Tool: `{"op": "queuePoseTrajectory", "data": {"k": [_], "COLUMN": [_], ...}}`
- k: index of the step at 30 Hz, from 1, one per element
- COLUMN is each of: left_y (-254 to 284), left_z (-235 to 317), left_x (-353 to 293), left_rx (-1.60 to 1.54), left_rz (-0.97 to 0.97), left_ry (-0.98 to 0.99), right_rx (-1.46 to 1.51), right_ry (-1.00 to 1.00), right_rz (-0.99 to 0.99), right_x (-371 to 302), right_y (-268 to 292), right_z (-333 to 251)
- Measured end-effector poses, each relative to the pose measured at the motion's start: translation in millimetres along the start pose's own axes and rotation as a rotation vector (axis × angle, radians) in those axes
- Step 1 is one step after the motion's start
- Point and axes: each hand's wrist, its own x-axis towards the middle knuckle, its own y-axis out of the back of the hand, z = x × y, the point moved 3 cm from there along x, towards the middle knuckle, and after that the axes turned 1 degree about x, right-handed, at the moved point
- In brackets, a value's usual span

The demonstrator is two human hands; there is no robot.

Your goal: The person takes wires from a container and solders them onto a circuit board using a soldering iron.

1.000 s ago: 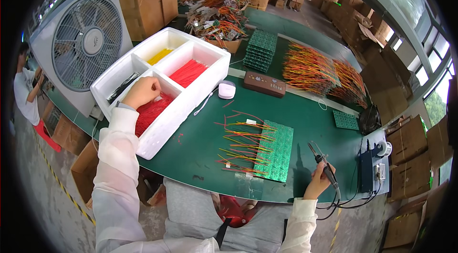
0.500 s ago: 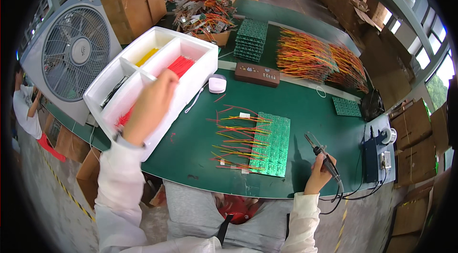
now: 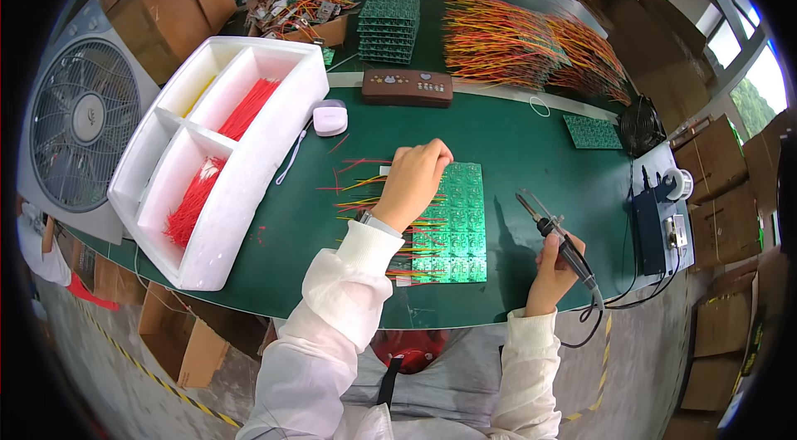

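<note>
My left hand (image 3: 411, 183) is over the upper part of a green circuit board panel (image 3: 462, 224), its fingers pinched together near the far edge. Whatever they hold, if anything, is too small to make out. Red and yellow wires (image 3: 353, 205) stick out from the panel's left side, partly hidden by this hand. To the right of the panel, my right hand (image 3: 548, 281) is closed around a soldering iron (image 3: 573, 253), whose tip points up and left, raised off the table.
A white foam box (image 3: 216, 232) with compartments of red and yellow wires stands left, beside a fan (image 3: 85, 116). Farther back are a brown case (image 3: 407, 88), stacked circuit boards (image 3: 388, 25) and a wire pile (image 3: 506, 41). The soldering station (image 3: 652, 228) sits right.
My left hand has moved right from above the foam box to the circuit board panel. My right hand keeps the soldering iron in about the same place. The view has shifted.
</note>
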Motion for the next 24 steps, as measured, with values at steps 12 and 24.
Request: {"op": "queuePoseTrajectory", "data": {"k": [12,24], "left_y": [6.6,-0.7], "left_z": [13.2,18.2], "left_x": [-10.3,-10.1], "left_rx": [-0.043,0.078], "left_rz": [0.119,0.135], "left_ry": [-0.085,-0.131], "right_rx": [0.076,0.032], "right_ry": [-0.003,0.050], "right_rz": [-0.110,-0.081], "right_x": [32.2,23.9], "right_y": [-57.9,-42.0], "right_z": [7.3,12.5]}}
